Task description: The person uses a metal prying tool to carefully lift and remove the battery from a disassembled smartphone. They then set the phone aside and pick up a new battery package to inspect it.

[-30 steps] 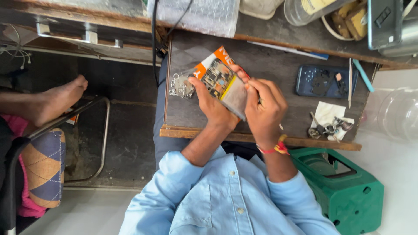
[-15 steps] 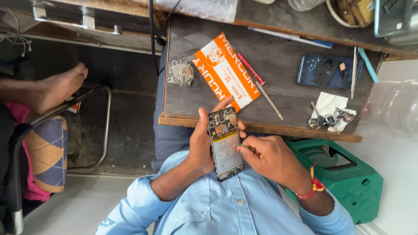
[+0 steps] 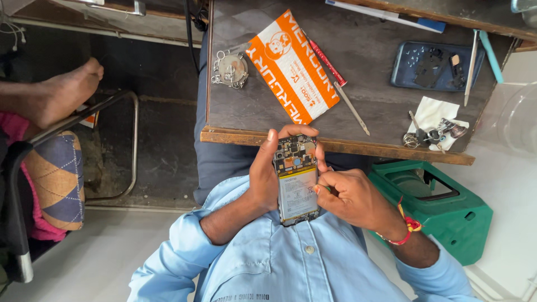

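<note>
My left hand [image 3: 262,178] grips an opened phone [image 3: 296,179] close to my chest, just below the front edge of the wooden table [image 3: 335,146]. The back cover is off, so its pale battery and the circuit board above it are bare. My right hand [image 3: 352,196], with a red thread on the wrist, rests against the phone's right side, fingertips at the battery's edge. My blue shirt [image 3: 291,257] fills the bottom of the view.
On the table lie an orange and white flat packet [image 3: 291,64], a red-handled screwdriver [image 3: 327,60], a thin metal tool [image 3: 352,109], a key ring [image 3: 231,69], a blue parts tray [image 3: 433,66] and a white cloth [image 3: 433,114] with small metal bits. A green plastic crate [image 3: 436,207] stands right. Another person's foot [image 3: 61,92] is left.
One second ago both hands held the orange packet over the table. It now lies on the table, and the hands have drawn back to my chest with the opened phone.
</note>
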